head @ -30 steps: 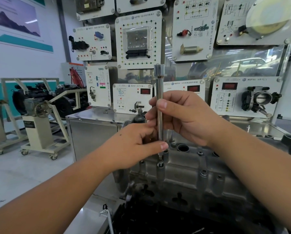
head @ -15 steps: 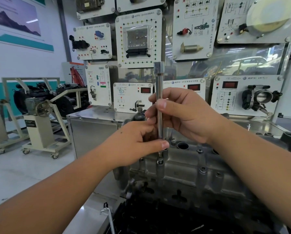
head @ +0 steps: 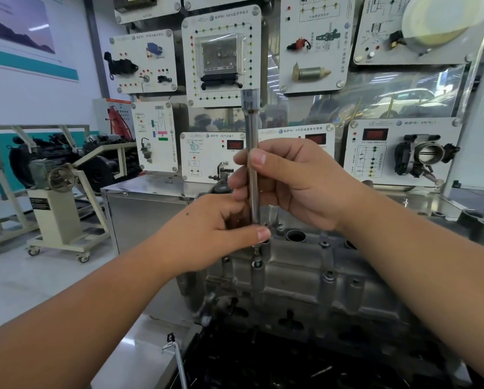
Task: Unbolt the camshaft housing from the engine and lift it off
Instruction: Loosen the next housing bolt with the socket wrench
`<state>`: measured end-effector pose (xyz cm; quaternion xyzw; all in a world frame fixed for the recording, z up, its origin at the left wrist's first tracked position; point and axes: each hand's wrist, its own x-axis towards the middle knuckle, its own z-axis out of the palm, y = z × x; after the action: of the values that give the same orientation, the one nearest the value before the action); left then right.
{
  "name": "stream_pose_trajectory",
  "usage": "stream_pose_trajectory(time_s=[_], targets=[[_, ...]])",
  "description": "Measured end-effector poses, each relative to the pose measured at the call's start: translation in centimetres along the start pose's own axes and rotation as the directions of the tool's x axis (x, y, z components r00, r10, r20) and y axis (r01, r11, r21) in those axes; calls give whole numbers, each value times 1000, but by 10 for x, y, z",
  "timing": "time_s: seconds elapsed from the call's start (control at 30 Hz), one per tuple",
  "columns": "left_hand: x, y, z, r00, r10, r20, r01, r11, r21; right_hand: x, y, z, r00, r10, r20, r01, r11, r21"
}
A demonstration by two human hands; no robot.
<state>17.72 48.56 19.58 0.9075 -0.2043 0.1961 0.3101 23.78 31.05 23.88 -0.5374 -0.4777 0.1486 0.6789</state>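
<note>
Camshaft housing [head: 313,279]: at centre frame, seated on the engine [head: 277,366], 6 o'clock of both hands. Cast metal by appearance; judged heavy, rigid, with hard edges and possibly an oily film. Not fragile, but mating face likely to mar if dropped or pried.

Extension bar [head: 252,164]: upright, lower tip on a bolt [head: 257,261] at the housing's near-left edge. Steel, smooth, judged slippery when turned by fingers.

Left hand [head: 221,234]: fingers and thumb curled round the bar's lower end, just above the bolt. Right hand [head: 296,181]: at 1 o'clock of the left, thumb and fingers pinching the bar at mid-length.

Further bolts [head: 329,275] visible in the housing, so not yet free to lift.

Recommended hold for lifting: both hands, at opposite ends, under the outer flange, lifted straight up. Avoid the spark plug bore [head: 296,235] as a finger hold.
</note>
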Motion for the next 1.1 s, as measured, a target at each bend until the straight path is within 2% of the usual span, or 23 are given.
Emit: stream_pose_trajectory(time_s=[0.17,0.43,0.63,0.73,0.9,1.1], targets=[[-2,0,1,999,-11,-52,10,1000,-20,1,1,1,997,-51,-65,49,998,-29],[-2,1,0,1000,-27,-12,27,999,-31,3,2,-4,1000,-3,-8,3,1000,-1],[-3,1,1,1000,4,2,-4,1000,-6,2,5,-2,999,-43,-34,42,999,-36],[-4,1,0,1000,-15,13,15,999,-51,1,1,-4,1000,-22,1,22,997,-72],[-2,2,0,1000,-13,1,13,999,-42,0,-3,-6,998,38,53,-38,999,10],[-1,1,1,1000,11,-20,-11,1000,0,1,3,-2,999,-34,-23,34,999,-34]])
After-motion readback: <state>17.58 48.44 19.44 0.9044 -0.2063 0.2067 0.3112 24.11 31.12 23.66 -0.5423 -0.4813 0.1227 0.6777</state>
